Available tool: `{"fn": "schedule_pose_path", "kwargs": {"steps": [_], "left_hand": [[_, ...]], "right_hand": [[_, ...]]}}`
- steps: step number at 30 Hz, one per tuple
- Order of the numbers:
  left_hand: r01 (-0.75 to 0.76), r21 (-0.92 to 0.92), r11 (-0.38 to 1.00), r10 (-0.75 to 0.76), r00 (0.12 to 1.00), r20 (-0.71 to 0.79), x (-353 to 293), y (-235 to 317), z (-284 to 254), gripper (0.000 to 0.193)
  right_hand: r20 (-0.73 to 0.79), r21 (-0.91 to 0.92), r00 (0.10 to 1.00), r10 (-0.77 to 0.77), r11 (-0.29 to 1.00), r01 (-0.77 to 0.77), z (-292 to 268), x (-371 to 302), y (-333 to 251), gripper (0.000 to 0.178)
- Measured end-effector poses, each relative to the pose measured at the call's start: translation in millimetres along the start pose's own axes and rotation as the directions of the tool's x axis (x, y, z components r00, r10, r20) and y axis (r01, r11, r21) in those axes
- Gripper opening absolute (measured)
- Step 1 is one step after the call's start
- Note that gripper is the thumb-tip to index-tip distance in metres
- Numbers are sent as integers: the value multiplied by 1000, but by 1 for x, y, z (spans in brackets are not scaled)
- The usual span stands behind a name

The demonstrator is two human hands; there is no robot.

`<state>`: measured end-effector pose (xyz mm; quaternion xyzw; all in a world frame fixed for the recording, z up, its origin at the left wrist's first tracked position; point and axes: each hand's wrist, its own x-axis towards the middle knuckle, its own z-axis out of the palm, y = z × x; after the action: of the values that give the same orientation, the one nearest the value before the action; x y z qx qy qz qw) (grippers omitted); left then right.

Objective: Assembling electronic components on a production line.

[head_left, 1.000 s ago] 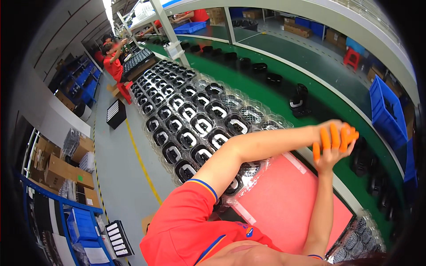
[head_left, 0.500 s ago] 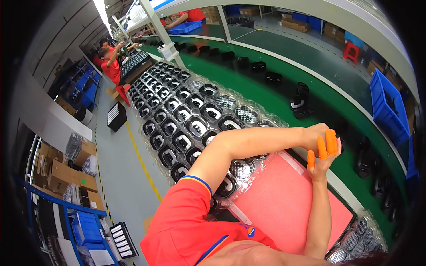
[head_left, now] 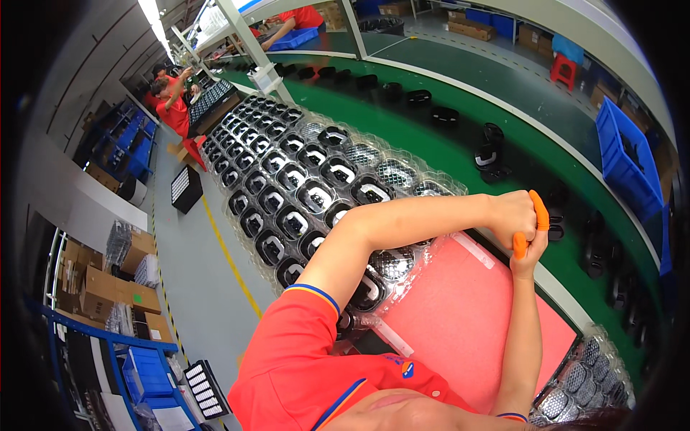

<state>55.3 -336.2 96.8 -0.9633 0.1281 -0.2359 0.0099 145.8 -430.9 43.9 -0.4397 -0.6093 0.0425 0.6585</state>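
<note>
Orange finger cots (head_left: pixel 539 208) cover fingertips of both hands, which meet in the air above the far edge of a pink sheet (head_left: pixel 460 316). The left hand (head_left: pixel 514 215) is curled into a loose fist, its forearm crossing the view from the left shoulder, and it touches the right hand (head_left: pixel 530 251), whose forearm rises almost straight up from the lower edge. One cot stands up along the left hand's far side; another (head_left: pixel 520 246) sits on a right fingertip just under that fist. Whether either hand is pinching a cot or only pressing against the other hand cannot be told.

A second ago four or five orange tips showed, fanned out above the joined hands; half a second ago two or three; now two are plain. The hands have stayed together over that time and sit a little lower and nearer the conveyor side of the sheet. The view has also tilted, bringing more of the far aisle into sight.

Beneath the arms the pink sheet lies on the bench, with clear plastic trays (head_left: pixel 302 194) of black parts running away to the upper left. Beyond the hands a green conveyor belt (head_left: pixel 431 144) carries scattered black pieces (head_left: pixel 492 151). Blue crates (head_left: pixel 625 158) stand past the belt. Far along the line, people in red shirts (head_left: pixel 172 108) work at the trays, and cardboard boxes (head_left: pixel 100 287) sit on the floor at left.
</note>
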Motion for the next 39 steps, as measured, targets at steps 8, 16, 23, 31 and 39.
{"fn": "schedule_pose_path", "kwargs": {"steps": [8, 16, 23, 31, 39], "left_hand": [[18, -16, 1000, -18, 1000, -5, 3, -2, 5, 15], [33, -28, 999, -33, 999, -10, 1, -2, 2, 15], [40, -35, 999, -41, 999, -28, 0, -3, 5, 16], [53, -47, 997, -55, 998, -32, -1, -4, 6, 15], [51, -53, 997, -53, 998, -35, 0, -3, 5, 14]], "right_hand": [[-14, -4, 1000, 23, 1000, -23, -3, -3, 13, 71], [-14, -8, 1000, 16, 1000, -16, -1, -2, 11, 70], [-4, -25, 999, 44, 999, -44, -2, -2, 12, 72], [0, 7, 999, 44, 999, -44, -1, 0, 11, 71], [-3, -14, 1000, 27, 1000, -27, -3, -1, 14, 69]]}}
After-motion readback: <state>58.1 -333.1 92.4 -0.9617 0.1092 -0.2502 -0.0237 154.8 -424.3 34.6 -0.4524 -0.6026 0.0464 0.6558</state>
